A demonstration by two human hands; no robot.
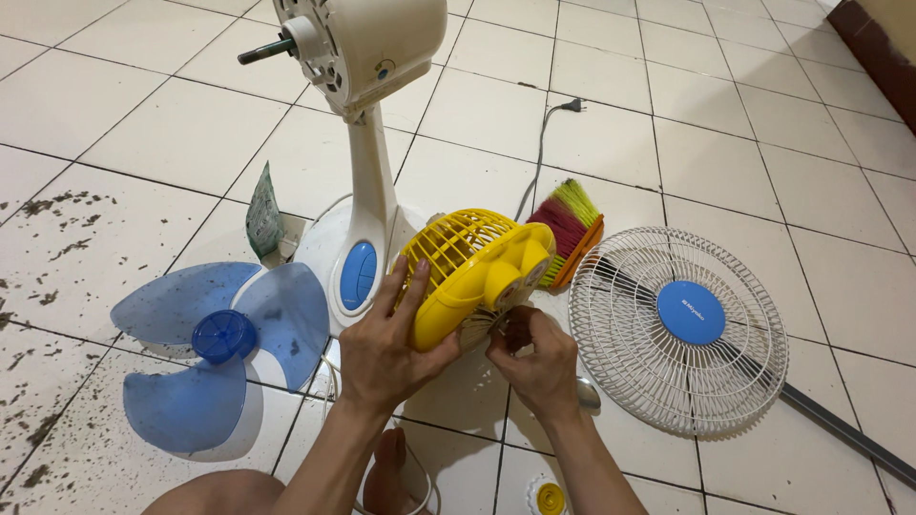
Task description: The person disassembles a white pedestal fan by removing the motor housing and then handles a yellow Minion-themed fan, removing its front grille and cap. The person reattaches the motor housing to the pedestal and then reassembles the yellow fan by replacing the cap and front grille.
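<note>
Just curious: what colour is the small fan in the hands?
Yellow small fan, clearest in the head view.

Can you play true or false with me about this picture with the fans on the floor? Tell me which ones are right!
1. The left hand holds a small yellow fan. True.
2. The blue fan blade is spinning on the big fan. False: it lies flat on the tiled floor, off the white fan stand.
3. The white wire grille with a blue centre lies on the floor to the right. True.
4. The right hand is holding the brush. False: it is at the underside of the yellow fan; the brush lies on the floor behind.
5. The floor is carpet. False: it is pale tiles.
</note>
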